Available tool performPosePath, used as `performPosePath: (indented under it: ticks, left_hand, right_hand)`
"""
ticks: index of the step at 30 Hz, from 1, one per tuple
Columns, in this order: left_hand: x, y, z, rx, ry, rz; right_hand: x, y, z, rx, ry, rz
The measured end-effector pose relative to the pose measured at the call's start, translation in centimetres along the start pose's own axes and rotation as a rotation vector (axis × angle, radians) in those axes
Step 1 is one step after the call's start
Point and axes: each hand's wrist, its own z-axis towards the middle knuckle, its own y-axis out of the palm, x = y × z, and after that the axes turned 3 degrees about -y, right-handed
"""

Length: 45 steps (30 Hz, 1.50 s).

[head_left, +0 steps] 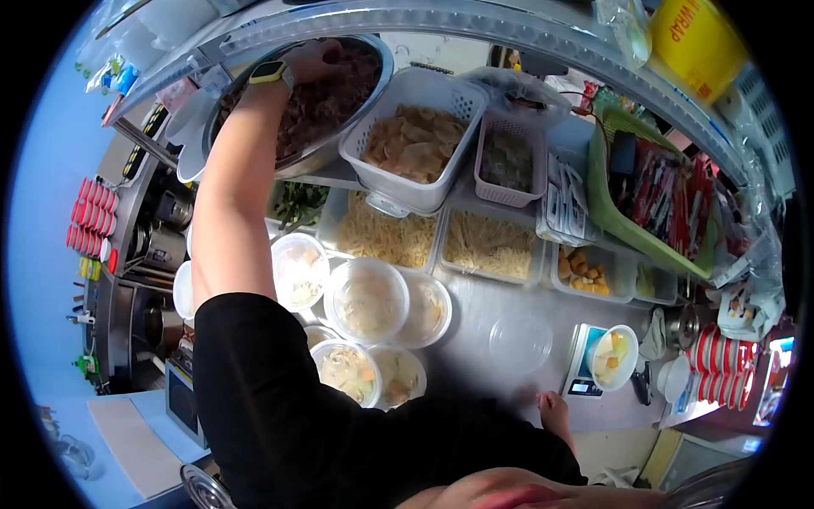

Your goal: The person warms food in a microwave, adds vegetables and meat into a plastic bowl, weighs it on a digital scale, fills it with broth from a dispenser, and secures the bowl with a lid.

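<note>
My left hand (312,61), below a wrist with a yellow-cased watch (270,73), reaches into a big metal bowl (383,59) of dark sliced meat (339,97). Its fingers curl down onto the meat, their tips partly hidden. Low on the right, my right hand (555,413) is held near the counter's front edge, fingers curled in; what they hold, if anything, is hidden. Beyond it, a round tub (623,360) with yellowish pieces stands on a digital scale (582,360). A clear round lid (521,342) lies on the metal counter (475,310).
Several filled round tubs (366,301) crowd the left, some stacked. Behind them are bins of noodles (386,233), greens (298,204) and tofu-like cubes (583,270). White baskets (415,140) and a green basket of packets (670,195) stand higher. A shelf edge (475,25) crosses above.
</note>
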Motion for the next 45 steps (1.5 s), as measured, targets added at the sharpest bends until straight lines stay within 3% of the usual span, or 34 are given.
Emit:
performPosePath:
  ticks: [1, 3, 7, 10, 11, 13, 17, 20, 22, 26, 32, 34, 35, 37, 38, 40, 45]
  left_hand:
    - [0.9, 0.5, -0.8, -0.004, -0.001, 0.0]
    - [3.1, 2.0, -2.0, 0.296, -0.07, 0.285]
    - [4.5, 0.7, -0.6, 0.073, -0.188, 0.247]
    - [4.0, 0.3, 1.0, -0.028, -0.16, 0.204]
    - [3.5, 0.7, 1.1, -0.031, -0.151, 0.205]
    - [3.4, 1.4, 0.4, 0.182, 0.075, 0.24]
    - [4.8, 1.9, -0.3, 0.215, -0.038, 0.338]
    - [7.6, 0.1, -1.5, 0.213, -0.098, 0.307]
    - [6.6, 0.2, -1.4, 0.231, 0.046, 0.219]
    - [3.7, 0.9, -0.2, 0.305, 0.087, 0.191]
    - [3.3, -0.4, -2.6, 0.327, 0.169, -0.218]
    - [4.6, -1.4, -4.8, 0.57, 0.082, -0.059]
    - [4.8, -2.0, -5.0, 0.568, 0.084, -0.058]
    - [4.7, -3.0, -5.4, 0.376, -0.36, -0.423]
    - [4.5, -3.1, -5.9, 0.375, -0.36, -0.421]
    - [3.3, -3.2, -7.1, 0.501, -0.042, 0.555]
    - [-0.1, -1.3, -7.3, 0.729, -0.119, -0.019]
  right_hand:
    - [0.5, 0.1, 0.0, -0.003, 0.002, 0.0]
    - [1.6, 0.7, 0.5, -0.007, -0.017, -0.034]
    - [1.3, 0.7, 0.8, -0.001, -0.036, -0.023]
    - [1.0, 0.3, 0.5, 0.044, -0.065, -0.014]
    - [1.2, 0.3, 0.3, 0.055, -0.049, -0.01]
    - [2.1, 0.5, 0.0, 0.067, -0.03, -0.004]
    - [4.2, 1.0, -0.4, 0.055, -0.019, 0.049]
    - [4.5, 1.4, 0.1, 0.095, -0.079, 0.043]
    - [4.4, 1.3, -0.2, 0.124, -0.102, 0.049]
    - [5.0, 1.3, -0.1, 0.124, -0.1, 0.082]
    - [6.0, 1.3, -0.3, 0.136, -0.106, 0.106]
    - [6.2, 1.2, -0.2, 0.134, -0.112, 0.086]
    - [6.5, 1.2, -0.1, 0.144, -0.143, 0.061]
    - [6.8, 1.4, -0.2, 0.153, -0.173, 0.037]
    - [6.9, 1.4, -0.2, 0.139, -0.126, 0.082]
    - [6.7, 1.3, -0.1, 0.12, -0.08, 0.128]
    - [7.4, 1.6, -0.1, 0.161, -0.149, 0.124]
